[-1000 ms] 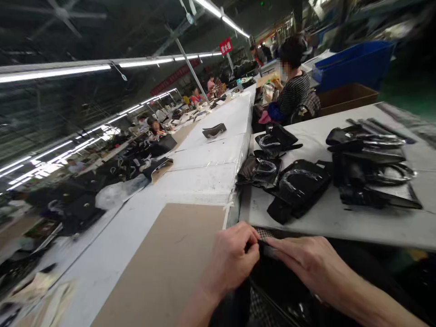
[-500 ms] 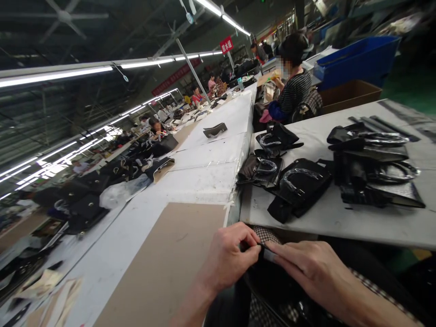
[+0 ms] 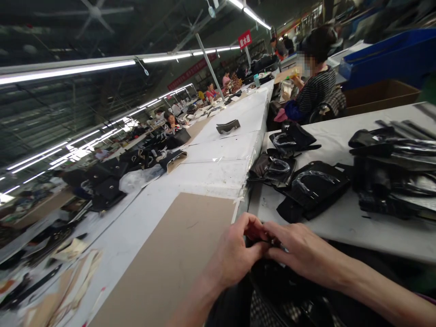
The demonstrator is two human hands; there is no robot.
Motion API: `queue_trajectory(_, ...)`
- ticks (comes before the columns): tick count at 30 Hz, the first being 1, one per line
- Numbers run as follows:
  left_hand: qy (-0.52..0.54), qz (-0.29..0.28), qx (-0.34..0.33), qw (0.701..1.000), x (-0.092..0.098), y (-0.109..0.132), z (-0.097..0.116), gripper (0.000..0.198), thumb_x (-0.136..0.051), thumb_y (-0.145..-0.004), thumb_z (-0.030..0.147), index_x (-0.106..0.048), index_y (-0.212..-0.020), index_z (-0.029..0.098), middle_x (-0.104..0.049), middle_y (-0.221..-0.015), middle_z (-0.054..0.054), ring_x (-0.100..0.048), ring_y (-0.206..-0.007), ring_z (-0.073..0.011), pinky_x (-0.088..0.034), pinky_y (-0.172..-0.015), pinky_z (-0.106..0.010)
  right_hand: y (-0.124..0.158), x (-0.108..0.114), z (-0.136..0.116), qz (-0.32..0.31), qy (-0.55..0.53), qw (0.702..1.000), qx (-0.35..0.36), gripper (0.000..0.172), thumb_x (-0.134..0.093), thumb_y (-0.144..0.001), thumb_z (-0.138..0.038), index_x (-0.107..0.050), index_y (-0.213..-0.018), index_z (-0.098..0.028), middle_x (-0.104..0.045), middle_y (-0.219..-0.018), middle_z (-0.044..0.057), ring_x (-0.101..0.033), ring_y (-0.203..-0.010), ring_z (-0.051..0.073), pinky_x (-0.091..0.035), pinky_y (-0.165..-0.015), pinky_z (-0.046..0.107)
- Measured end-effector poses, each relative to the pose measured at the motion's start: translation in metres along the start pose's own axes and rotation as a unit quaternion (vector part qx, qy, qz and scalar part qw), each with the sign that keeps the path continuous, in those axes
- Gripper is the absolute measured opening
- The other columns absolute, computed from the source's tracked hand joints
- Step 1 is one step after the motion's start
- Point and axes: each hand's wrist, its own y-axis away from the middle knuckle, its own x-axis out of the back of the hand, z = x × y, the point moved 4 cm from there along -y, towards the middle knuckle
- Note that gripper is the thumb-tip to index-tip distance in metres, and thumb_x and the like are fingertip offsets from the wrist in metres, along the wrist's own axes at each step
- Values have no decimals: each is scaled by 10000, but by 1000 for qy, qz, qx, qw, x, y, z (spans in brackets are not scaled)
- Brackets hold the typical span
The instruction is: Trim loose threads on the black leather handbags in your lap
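A shiny black bag (image 3: 282, 284) rests on my lap, over a checked cloth. At its upper edge, my left hand (image 3: 240, 247) pinches the black material between thumb and fingers. My right hand (image 3: 299, 250) meets it there, thumb and fingertips closed on the same edge. The fingertips of both hands almost touch, and the exact spot they grip is mostly hidden. Just beyond my hands, a black handbag with plastic-wrapped handles (image 3: 316, 186) lies on the white side table (image 3: 330, 227).
A brown board (image 3: 163, 254) lies on the long white table to my left. Several more black bags (image 3: 395, 181) are on the side table. A person in a striped top (image 3: 316, 86) sits further off, near a blue bin (image 3: 384, 54). Fabric scraps (image 3: 64, 286) lie at lower left.
My right hand's fingers have gone from stretched along the bag's edge to bent in a pinch near my left fingertips. The view has turned slightly left.
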Motion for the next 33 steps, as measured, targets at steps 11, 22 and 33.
queue_trajectory(11,72,109,99,986,-15,34,-33,314,-615,-800,131,-477,-1075,188,-661,-1030,-65,-648,-937,-190,-485,-837,-298,5,-3,-2,19,13,1000,19,189,-494,-951,-168,-675,-925,-215,-716,-891,8,-671,-795,169,-455,-707,268)
queue_trajectory(22,26,-80,9,996,3,0,-12,222,-627,-786,79,-559,-967,187,-658,-857,13,-621,-783,-135,-461,-710,-244,21,13,-4,90,68,994,-2,224,-465,-950,-203,-684,-921,-243,-704,-771,-16,-664,-668,160,-471,-627,262)
queue_trajectory(33,-226,85,-96,966,-11,9,-9,243,-665,-785,46,-509,-853,221,-624,-1052,20,-600,-936,-152,-463,-791,-265,26,-5,11,130,50,990,10,223,-435,-968,-209,-651,-1023,-207,-731,-959,62,-699,-815,195,-565,-801,329)
